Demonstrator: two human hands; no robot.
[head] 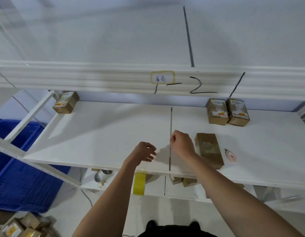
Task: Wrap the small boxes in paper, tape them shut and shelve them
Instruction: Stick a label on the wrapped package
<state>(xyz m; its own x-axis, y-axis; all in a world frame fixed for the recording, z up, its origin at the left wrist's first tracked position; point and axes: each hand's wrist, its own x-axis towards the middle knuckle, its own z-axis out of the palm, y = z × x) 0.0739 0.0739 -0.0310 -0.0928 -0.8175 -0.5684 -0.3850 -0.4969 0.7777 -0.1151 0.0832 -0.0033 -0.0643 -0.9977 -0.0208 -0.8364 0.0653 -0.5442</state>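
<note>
White shelf board (pixel 97 134) at mid level, marked "1-2" on beam above. Paper-wrapped box (pixel 209 149) lying flat, just beside right hand (pixel 181 144). Right grip curled, pinching something thin; contents unclear. Left hand (pixel 145 151) loosely curled, holding nothing visible. Pink cutter (pixel 231 155) near box. Yellow tape roll (pixel 139 183) below shelf edge.

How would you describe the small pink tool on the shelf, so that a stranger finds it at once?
Start at the wide white shelf board at working height. Near its front right lies a long brown wrapped box. Just right of this box is the small pink cutter, the only pink thing on the board, flat and far smaller than any box.
</note>
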